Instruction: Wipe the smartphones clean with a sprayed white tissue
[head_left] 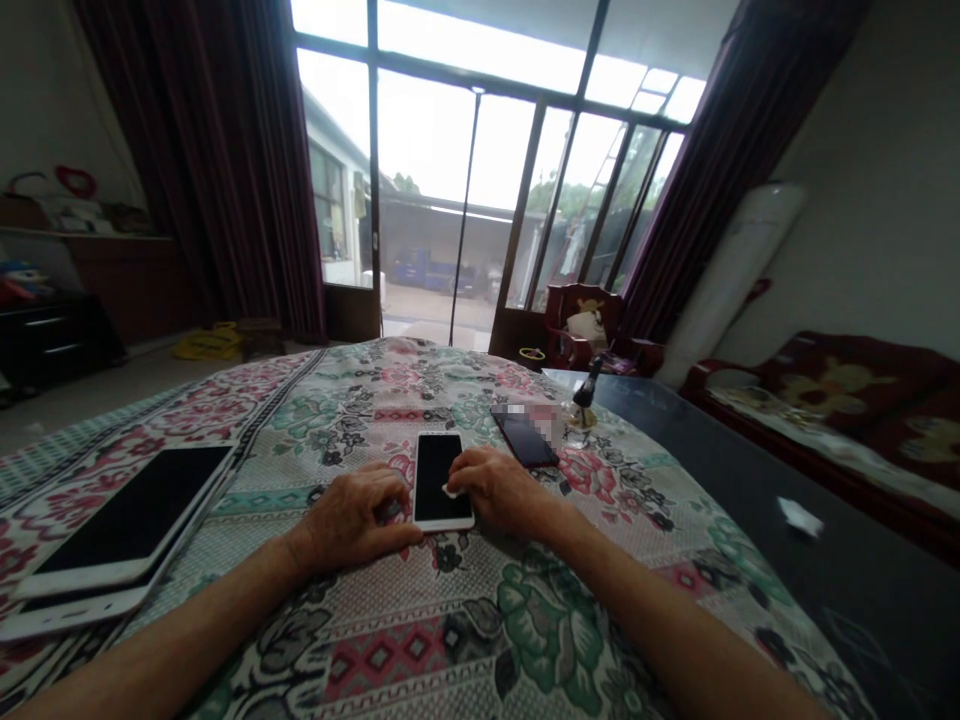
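Head cam looks mid-wipe, can't tell how much is left: right hand (491,488) pinching a white scrap (451,492) on the phone (433,475), left hand (351,515) alongside, thumb spread from curled fingers.

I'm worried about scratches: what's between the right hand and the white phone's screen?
The head view shows a small white wad, held in the right hand over the white phone.

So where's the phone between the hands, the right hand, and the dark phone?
White phone (433,475): head view, on its black screen.
Right hand (491,485): head view, on its back.
Dark phone (525,440): head view, on its upper face.
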